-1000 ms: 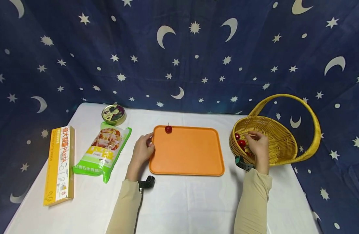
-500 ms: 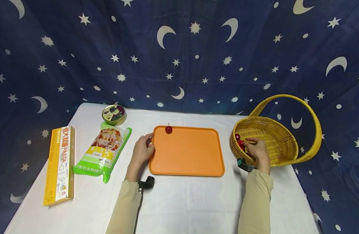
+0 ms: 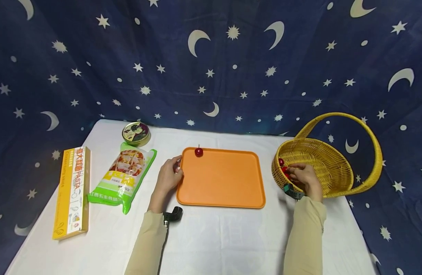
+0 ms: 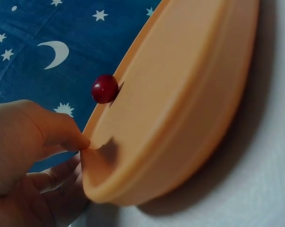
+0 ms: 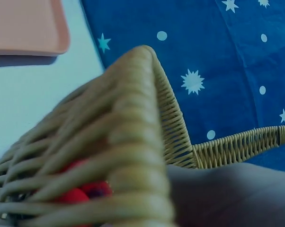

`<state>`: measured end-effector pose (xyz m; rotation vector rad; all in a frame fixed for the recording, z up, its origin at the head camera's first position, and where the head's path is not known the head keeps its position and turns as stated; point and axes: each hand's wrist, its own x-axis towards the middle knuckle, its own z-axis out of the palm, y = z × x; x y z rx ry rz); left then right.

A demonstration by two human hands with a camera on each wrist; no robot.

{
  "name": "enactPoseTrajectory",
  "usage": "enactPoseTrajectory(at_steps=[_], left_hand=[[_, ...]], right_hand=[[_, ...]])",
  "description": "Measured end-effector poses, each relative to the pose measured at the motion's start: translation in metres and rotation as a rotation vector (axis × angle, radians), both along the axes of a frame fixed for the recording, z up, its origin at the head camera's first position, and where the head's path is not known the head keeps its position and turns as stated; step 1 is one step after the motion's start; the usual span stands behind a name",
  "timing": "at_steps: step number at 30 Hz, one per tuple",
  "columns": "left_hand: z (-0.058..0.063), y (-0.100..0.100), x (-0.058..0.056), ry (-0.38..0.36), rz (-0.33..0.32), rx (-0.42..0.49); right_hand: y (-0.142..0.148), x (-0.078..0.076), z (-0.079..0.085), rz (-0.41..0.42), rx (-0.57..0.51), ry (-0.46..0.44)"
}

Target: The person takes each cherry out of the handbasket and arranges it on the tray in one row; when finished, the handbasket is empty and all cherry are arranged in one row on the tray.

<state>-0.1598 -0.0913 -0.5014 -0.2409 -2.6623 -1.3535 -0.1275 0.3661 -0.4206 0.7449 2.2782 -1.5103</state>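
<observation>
My left hand [image 3: 169, 175] pinches the left rim of an orange tray [image 3: 221, 183], its thumb on the rim in the left wrist view. A dark red cherry [image 3: 198, 152] with a stem sits at the tray's far left corner. On the right, my right hand [image 3: 305, 178] reaches into a yellow wicker basket [image 3: 338, 164], its fingertips at the red cherries [image 3: 281, 162] along the basket's left inner wall. The basket's wall [image 5: 133, 123] hides those fingers in the right wrist view, so whether they hold a cherry is unclear.
Left of the tray lies a green and yellow food bag [image 3: 123, 177], with a round tin [image 3: 136, 133] behind it. A yellow pasta box [image 3: 71, 193] lies at the far left. The basket's tall handle [image 3: 374, 152] arches up on the right. A starry blue cloth [image 3: 211, 57] hangs behind.
My right hand has shifted from over the basket's middle down to the cherries at its left wall, its fingers closing in on them. The left hand keeps its hold on the tray.
</observation>
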Motion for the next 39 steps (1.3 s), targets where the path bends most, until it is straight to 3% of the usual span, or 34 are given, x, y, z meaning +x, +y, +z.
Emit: enactPoseTrajectory(at_steps=[9,24,34,39], left_hand=[[0.000,0.000,0.000,0.000,-0.002,-0.006],[0.000,0.000,0.001,0.001,-0.002,0.004],[-0.001,-0.001,0.001,-0.024,0.006,0.003],[-0.001,0.000,0.000,-0.014,0.000,-0.010]], right_hand=[[0.012,-0.004,0.004,0.136,0.018,-0.033],[0.023,-0.014,0.005,0.195,0.016,-0.077],[0.019,-0.012,0.002,0.160,0.009,-0.039],[0.015,-0.007,0.004,0.075,-0.009,0.012]])
